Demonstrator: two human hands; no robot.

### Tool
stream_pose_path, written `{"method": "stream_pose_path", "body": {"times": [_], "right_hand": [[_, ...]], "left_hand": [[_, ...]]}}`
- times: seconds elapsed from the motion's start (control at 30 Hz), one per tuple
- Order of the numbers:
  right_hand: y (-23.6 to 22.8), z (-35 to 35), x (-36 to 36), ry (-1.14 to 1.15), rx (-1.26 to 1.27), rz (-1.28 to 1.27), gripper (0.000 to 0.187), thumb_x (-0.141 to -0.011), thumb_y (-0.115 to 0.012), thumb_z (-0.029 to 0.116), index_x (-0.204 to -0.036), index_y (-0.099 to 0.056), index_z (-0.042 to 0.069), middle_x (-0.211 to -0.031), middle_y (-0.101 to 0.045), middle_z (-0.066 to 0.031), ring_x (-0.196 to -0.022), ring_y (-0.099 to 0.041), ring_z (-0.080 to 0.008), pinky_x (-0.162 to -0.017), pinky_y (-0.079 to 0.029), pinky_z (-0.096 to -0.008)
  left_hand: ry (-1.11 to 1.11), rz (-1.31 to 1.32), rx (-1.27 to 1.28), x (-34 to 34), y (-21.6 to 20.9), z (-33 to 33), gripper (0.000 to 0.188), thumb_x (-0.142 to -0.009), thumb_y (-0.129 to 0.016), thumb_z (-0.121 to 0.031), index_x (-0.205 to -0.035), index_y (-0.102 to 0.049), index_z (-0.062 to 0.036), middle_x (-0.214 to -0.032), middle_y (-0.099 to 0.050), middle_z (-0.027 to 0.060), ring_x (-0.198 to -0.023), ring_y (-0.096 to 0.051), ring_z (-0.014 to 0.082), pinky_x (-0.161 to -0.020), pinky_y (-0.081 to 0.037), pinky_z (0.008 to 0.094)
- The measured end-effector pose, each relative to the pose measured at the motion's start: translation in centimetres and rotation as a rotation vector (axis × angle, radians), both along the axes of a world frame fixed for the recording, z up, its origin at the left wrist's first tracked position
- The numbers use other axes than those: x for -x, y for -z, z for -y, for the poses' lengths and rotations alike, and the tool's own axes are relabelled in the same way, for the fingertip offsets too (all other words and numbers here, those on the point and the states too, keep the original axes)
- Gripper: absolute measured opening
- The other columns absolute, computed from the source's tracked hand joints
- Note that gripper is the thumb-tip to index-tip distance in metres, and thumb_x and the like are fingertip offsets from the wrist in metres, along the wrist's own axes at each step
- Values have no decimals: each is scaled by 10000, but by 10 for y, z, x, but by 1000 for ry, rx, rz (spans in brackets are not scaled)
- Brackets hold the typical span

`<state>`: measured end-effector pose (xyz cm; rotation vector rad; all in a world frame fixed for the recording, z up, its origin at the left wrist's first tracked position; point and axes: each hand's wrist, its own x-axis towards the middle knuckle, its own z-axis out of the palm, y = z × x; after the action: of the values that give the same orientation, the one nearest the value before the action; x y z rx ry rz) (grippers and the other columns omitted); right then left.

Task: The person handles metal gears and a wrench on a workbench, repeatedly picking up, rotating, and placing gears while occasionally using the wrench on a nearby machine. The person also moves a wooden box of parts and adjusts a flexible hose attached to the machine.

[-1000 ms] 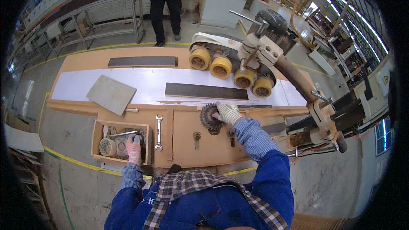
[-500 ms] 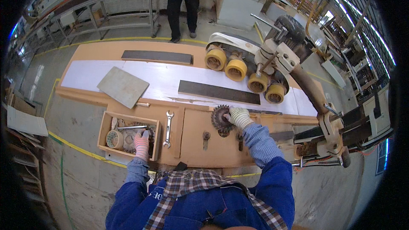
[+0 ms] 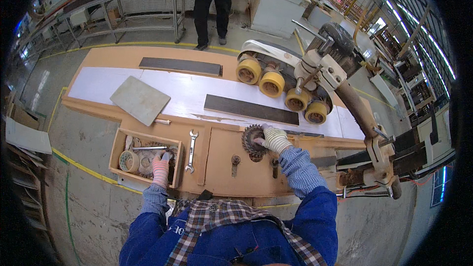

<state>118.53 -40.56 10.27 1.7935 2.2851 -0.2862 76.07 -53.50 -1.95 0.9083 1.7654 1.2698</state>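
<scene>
My right hand (image 3: 275, 139), in a striped glove, grips a dark, thick toothed cutter disc (image 3: 251, 138) by its right side, above the tan machine table. A smaller toothed part shows just below that disc. My left hand (image 3: 160, 170), in a pinkish striped glove, reaches into a wooden box (image 3: 114, 160) at the left. Its fingers are closed among the dark loose parts there; what they hold is hidden. Beside them in the box lie a metal rod-like tool (image 3: 150, 148) and a roll of tape (image 3: 129, 161). An open-ended wrench (image 3: 192, 151) lies right of the box.
A machine arm (image 3: 354, 108) with yellow rollers (image 3: 271, 84) overhangs the table's right. Dark strips (image 3: 251, 109) and a grey plate (image 3: 140, 100) lie on the table. Two slots with bolts (image 3: 235, 162) are near me. Another person (image 3: 212, 7) stands beyond the table.
My right hand has shifted slightly left with the toothed disc, which looks a little more tilted. My left hand stays in the box, its fingers slightly moved. The view has shifted a little.
</scene>
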Motion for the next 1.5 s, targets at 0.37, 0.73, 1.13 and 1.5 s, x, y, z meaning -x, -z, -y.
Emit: {"method": "stream_pose_path", "body": {"times": [0.37,0.73,1.13,1.5], "right_hand": [[-15,2,4,-125,53,47,570,-777,-647,462,-1153,-526,51,-1110,-594,-195,-1018,-582,-371,-836,-473,-455],[-10,-5,3,-165,39,55,482,-797,-657,420,-1006,-621,-12,-970,-633,-252,-960,-612,-360,-825,-478,-457],[-7,4,-2,-228,-10,57,483,-792,-660,372,-1077,-540,1,-999,-621,-242,-988,-595,-379,-846,-472,-456],[-2,12,1,-155,-95,0,279,-776,-626,164,-1017,-607,26,-1036,-640,-212,-993,-619,-335,-815,-499,-429]], "left_hand": [[-17,-134,102,7,24,-4,314,-823,-630,-253,-1019,-650,-8,-928,-666,170,-823,-598,254,-768,-459,349],[-70,-133,134,2,17,-2,295,-811,-624,-245,-1028,-655,-49,-964,-656,185,-892,-612,301,-811,-457,350],[-90,-298,137,-6,-6,-1,334,-783,-627,-273,-1007,-661,-28,-944,-654,225,-900,-620,332,-825,-466,382],[-19,-332,0,10,14,-3,270,-832,-587,-170,-1045,-634,-10,-980,-659,186,-889,-603,303,-820,-459,344]]}}
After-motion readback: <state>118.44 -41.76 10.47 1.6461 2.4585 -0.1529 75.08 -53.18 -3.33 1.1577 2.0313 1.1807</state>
